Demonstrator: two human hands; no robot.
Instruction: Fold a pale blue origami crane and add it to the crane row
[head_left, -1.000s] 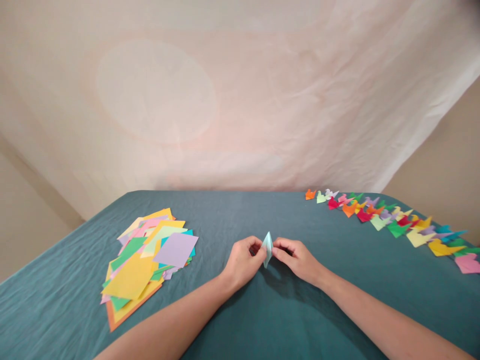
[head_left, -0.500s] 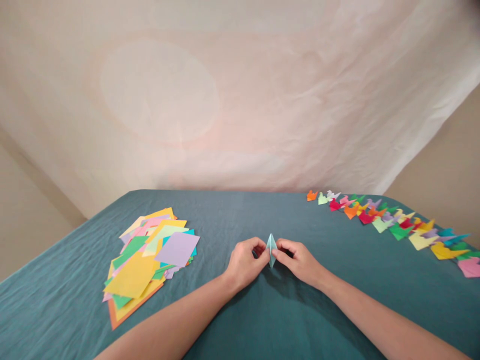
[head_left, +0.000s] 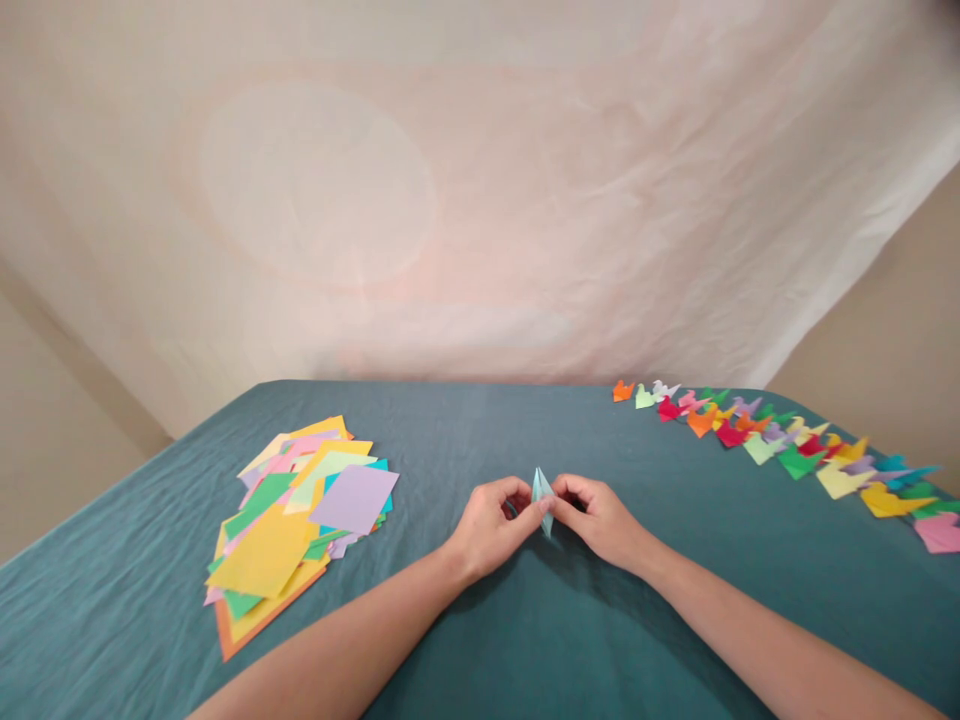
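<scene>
A pale blue piece of folded origami paper (head_left: 541,486), narrow and diamond-shaped, is held between both hands near the middle of the table. My left hand (head_left: 491,520) pinches it from the left, its thumb lying across the front. From the other side, my right hand (head_left: 596,510) grips the right edge between thumb and curled fingers. The two thumbs meet at the middle of the paper and cover part of it. Its upper tip shows two points slightly apart, and its lower tip points down toward the cloth.
Loose coloured paper squares (head_left: 270,550) lie in an overlapping pile at the left. Along the right side stand rows of small folded paper birds (head_left: 761,447) in many colours. A dark green cloth (head_left: 465,430) covers the table, and a pale fabric sheet (head_left: 480,200) hangs behind it.
The folded paper has tilted, its top leaning left and its bottom swinging slightly right. My left thumb has slid further right across its front.
</scene>
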